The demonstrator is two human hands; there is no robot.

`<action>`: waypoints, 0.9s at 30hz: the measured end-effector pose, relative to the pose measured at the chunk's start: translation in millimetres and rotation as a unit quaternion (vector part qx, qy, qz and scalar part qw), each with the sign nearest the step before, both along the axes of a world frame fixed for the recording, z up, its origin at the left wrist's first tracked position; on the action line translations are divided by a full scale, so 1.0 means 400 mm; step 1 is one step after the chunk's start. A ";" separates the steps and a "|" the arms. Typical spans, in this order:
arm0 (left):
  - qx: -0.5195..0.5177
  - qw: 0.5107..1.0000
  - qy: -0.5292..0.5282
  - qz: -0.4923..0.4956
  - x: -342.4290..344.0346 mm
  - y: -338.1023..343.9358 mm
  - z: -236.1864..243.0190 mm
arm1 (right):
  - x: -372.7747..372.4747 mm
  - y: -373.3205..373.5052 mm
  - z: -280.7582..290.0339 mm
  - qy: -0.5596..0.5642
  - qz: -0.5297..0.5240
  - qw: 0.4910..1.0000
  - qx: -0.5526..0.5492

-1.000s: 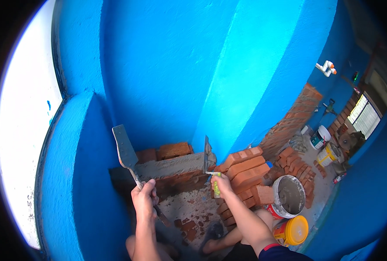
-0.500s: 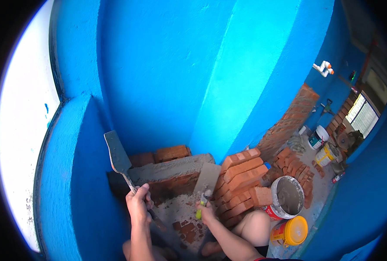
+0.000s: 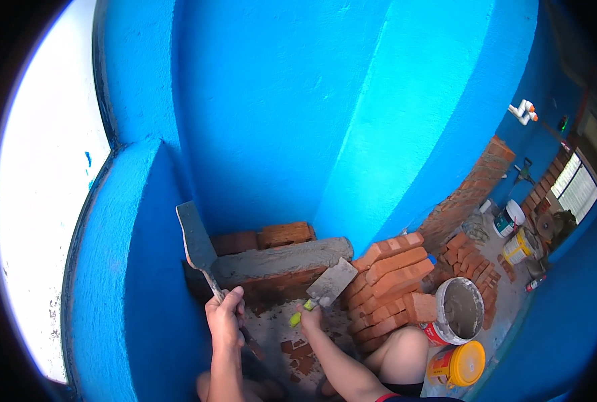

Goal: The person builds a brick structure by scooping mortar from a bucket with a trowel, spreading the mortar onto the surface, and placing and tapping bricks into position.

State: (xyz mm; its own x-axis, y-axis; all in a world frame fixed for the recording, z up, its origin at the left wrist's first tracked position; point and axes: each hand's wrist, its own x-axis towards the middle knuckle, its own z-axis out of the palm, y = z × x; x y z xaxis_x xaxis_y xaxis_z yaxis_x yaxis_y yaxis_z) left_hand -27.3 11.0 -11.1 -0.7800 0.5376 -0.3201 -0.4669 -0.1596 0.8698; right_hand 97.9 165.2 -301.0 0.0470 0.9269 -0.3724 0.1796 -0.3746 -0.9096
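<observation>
My left hand (image 3: 224,320) is closed round a long-bladed mortar trowel (image 3: 196,236), its grey-smeared blade pointing up near the blue side wall. My right hand (image 3: 311,319) grips a square-bladed trowel (image 3: 334,281) by its yellow-green handle; the blade slants up and right, just in front of a low brick course. Grey mortar (image 3: 281,260) lies in a thick band along the top of that course. Behind the band, against the blue wall, are reddish bricks (image 3: 286,234). Brick chips and crumbs (image 3: 300,356) are scattered on the floor below my hands.
Stacked bricks (image 3: 395,271) rise close to my right. Past my knee stand a bucket of grey mortar (image 3: 460,311) and a yellow lidded bucket (image 3: 468,364). Farther right are loose bricks (image 3: 471,260), more buckets (image 3: 509,218) and a brick wall section (image 3: 469,184).
The square-bladed trowel has swung in my right hand, from nearly upright to leaning right. My left hand keeps its trowel raised. The whole view has shifted slightly, moving the scene rightward.
</observation>
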 end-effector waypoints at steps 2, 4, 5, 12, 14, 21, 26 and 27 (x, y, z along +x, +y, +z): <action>0.015 1.000 -0.008 -0.017 0.012 0.038 0.009 | 0.053 0.037 -0.021 0.115 0.077 0.990 -0.023; 0.019 1.000 -0.002 0.000 -0.005 0.018 0.004 | 0.040 -0.029 0.027 0.156 0.131 0.974 -0.100; 0.012 1.000 0.002 0.015 -0.016 -0.005 0.000 | 0.025 -0.080 0.073 0.194 0.183 0.948 -0.175; 0.023 0.998 -0.007 0.059 -0.015 0.013 -0.003 | 0.096 -0.016 0.324 -0.063 0.280 0.945 0.158; 0.027 0.998 -0.004 0.056 -0.018 0.004 -0.005 | 0.131 0.027 0.322 -0.248 0.260 0.869 0.340; 0.038 0.997 -0.009 0.064 -0.020 -0.014 0.005 | 0.132 0.162 0.456 -0.435 0.356 0.744 0.361; 0.045 0.996 -0.013 0.074 -0.033 -0.013 -0.004 | -0.037 0.237 0.438 -0.500 0.455 0.627 0.387; 0.043 0.996 -0.010 0.072 -0.031 -0.010 -0.006 | -0.070 0.230 0.429 -0.494 0.468 0.605 0.414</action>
State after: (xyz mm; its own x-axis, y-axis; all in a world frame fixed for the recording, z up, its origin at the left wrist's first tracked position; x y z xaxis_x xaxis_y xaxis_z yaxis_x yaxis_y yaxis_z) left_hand -39.9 6.9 -13.4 -0.8452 0.4463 -0.2942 -0.4512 -0.3007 0.8402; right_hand 70.1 257.1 -129.3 -0.8216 0.5698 0.0182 0.5700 0.8216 0.0086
